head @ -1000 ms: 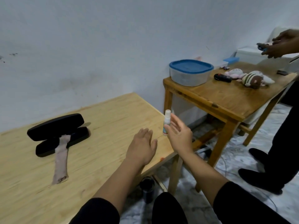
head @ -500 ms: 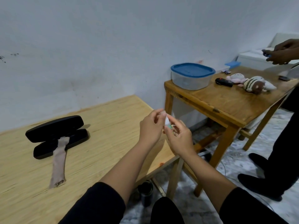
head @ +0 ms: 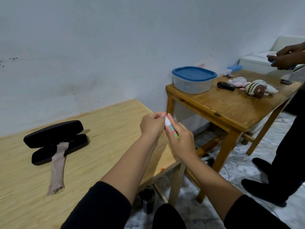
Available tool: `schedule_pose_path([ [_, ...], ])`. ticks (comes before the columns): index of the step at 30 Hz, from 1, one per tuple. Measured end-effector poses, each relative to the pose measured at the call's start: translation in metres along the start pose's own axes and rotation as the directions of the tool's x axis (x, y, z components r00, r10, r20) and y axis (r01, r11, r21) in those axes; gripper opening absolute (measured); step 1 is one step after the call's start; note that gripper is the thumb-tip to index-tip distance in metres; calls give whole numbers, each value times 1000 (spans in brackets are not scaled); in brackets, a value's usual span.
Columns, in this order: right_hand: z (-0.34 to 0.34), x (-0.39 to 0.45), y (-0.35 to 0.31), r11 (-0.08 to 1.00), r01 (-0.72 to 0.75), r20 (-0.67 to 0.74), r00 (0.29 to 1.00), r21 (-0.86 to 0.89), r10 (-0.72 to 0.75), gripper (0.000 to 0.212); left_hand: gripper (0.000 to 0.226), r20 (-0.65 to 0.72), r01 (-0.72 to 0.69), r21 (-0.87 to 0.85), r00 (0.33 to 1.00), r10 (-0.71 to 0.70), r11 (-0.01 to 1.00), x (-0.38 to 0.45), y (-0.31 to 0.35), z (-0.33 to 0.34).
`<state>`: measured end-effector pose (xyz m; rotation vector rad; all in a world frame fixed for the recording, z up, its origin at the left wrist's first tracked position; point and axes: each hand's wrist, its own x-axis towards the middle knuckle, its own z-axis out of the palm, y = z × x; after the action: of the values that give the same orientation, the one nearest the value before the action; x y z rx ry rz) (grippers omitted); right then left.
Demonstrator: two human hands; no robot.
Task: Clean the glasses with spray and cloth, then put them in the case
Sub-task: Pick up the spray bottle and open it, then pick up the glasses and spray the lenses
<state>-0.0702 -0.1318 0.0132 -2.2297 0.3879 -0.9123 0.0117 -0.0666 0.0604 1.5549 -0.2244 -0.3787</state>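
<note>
I see both hands raised together above the near right corner of the light desk (head: pixel 102 123). My right hand (head: pixel 182 142) holds the small spray bottle (head: pixel 171 128) tilted, its white cap pointing up and to the left; the fingers are wrapped around the lower body, where a green and red label shows. My left hand (head: pixel 152 125) has its fingers pinched together on the white cap.

On the left part of the desk the black glasses case (head: pixel 54 141) lies open, the lid standing behind the lower tray. A long pale cloth (head: pixel 57 167) hangs out of the tray and lies flat on the desk toward me. The glasses I cannot find in this view.

To the right stands a second, darker desk (head: pixel 231 109), apart from mine. It carries a clear container with a blue lid (head: pixel 194 80), a black remote (head: pixel 226 85) and two plush toys (head: pixel 254 87). Another person stands at the far right edge, hands busy with a small object I cannot identify.
</note>
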Motion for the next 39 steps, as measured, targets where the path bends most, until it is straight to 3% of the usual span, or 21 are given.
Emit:
schedule_pose_path([
  [3, -1, 2, 0, 998, 31, -18, 999, -45, -32, 48, 12, -7, 2, 8, 1000, -2, 1000, 2, 0, 5],
  [6, -3, -11, 5, 995, 79, -9, 997, -57, -79, 49, 14, -185, -88, -112, 981, 66, 990, 17, 18, -10],
  [8, -5, -23, 7, 997, 60, 8, 998, -43, -60, 51, 14, -238, -196, 24, 951, 196, 980, 25, 34, -27],
  [12, -7, -15, 4, 999, 25, -7, 1000, 30, -25, 49, 10, -37, -348, 230, 930, 366, 909, 11, 32, -32],
  [20, -10, -3, 1, 992, 20, -17, 1000, 121, -18, 50, 16, 88, -330, 377, 943, 321, 866, -9, -42, -20],
  [28, -13, -8, 5, 992, 8, -27, 1000, 126, -4, 45, 16, 83, -252, 448, 967, 241, 858, -15, -67, -12],
  [39, -10, -7, 5, 993, 16, -28, 1000, 118, -12, 38, 22, 112, -268, 549, 962, 248, 792, -12, -77, -11],
])
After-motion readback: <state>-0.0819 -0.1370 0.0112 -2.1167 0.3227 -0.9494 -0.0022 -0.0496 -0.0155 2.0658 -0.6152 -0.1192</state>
